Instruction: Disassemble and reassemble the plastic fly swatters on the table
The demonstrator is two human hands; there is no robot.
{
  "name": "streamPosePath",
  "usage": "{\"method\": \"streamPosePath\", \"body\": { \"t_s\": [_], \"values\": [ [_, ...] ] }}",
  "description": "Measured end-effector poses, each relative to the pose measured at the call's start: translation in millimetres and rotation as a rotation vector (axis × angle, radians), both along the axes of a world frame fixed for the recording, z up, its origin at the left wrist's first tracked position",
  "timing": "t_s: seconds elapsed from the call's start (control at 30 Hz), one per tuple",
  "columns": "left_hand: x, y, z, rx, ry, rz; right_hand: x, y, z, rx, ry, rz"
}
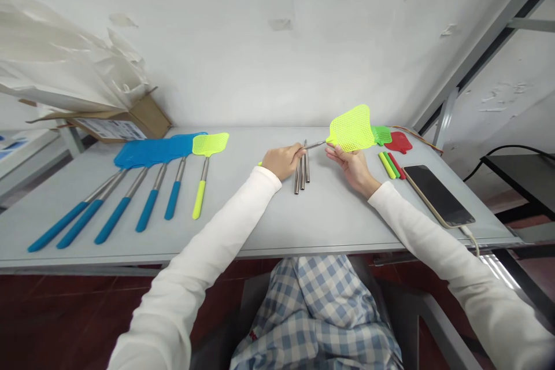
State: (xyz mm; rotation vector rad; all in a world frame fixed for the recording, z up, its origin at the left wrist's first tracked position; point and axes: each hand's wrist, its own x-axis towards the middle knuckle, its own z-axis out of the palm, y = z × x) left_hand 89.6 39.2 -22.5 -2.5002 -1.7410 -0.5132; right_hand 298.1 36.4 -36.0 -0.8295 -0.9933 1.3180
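A yellow-green fly swatter (352,129) is held level above the table between my hands. My left hand (282,162) is closed around its handle end, with a bit of yellow-green showing past the fist. Thumb and fingers of my right hand (352,166) pinch the neck just below the mesh head. Part of the metal shaft shows between the hands. Under it lie a few loose metal rods (302,176). Right of my right hand are a green swatter head (382,135), a red swatter head (399,142) and loose yellow, green and red grips (393,165).
On the left lie several blue fly swatters (150,202) with overlapping heads, and another yellow-green swatter (203,179). A cardboard box (145,118) stands at the back left. A phone (439,195) with a cable lies at the right edge. The wall (243,81) closes off the back.
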Motion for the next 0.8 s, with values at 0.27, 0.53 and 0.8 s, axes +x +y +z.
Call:
{"method": "streamPosePath", "body": {
  "t_s": [0.27, 0.53, 0.8],
  "values": [
    [-1, 1, 1.6, -0.047, -0.070, 0.090, 5, 11, -1, -0.018, -0.136, 0.036],
    [-13, -2, 6.7, -0.033, -0.117, 0.492, 37, 33, -11, 0.210, -0.870, -0.319],
    [-36, 1, 0.3, -0.143, -0.065, 0.721, 56, 41, -31, 0.186, -1.698, -0.429]
  ]
}}
